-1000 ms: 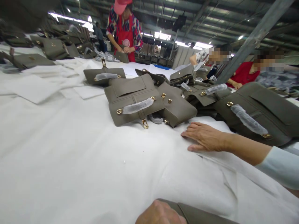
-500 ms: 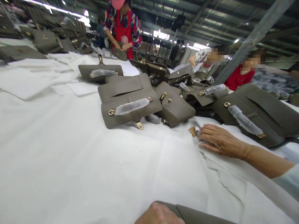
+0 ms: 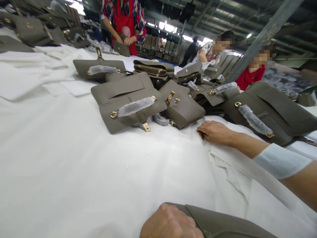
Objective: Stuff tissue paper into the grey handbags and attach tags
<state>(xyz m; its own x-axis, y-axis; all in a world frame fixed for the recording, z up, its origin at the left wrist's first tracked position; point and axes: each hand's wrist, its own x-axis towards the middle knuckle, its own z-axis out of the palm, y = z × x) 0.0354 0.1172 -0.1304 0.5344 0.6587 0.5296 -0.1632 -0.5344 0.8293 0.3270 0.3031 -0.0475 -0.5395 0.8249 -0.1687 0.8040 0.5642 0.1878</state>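
Observation:
At the bottom edge, my left hand [image 3: 170, 222] is wrapped round the near end of an olive-grey handbag [image 3: 223, 219], much of which is cut off by the frame. My right hand [image 3: 215, 132] reaches across white sheets on the right, its fingers bent down over a small brown piece [image 3: 201, 135] with a thin loop. The fingers hide most of that piece, so its kind is unclear. Just beyond this hand lies a handbag with a gold turn-lock [image 3: 184, 107]. To its left rests an open-flapped handbag [image 3: 128, 102] with a plastic-wrapped handle.
More olive-grey handbags [image 3: 272, 112] lie at the right and along the back. White sheets [image 3: 230, 165] overlap beside my right forearm, and others [image 3: 27, 76] spread at the left. A person in a red apron [image 3: 123, 23] handles a bag across the table; two others are at the right.
My right hand has moved forward and left, and its fingers have closed over the small brown piece. The handbag under my left hand shows a little more. The view has tilted down slightly.

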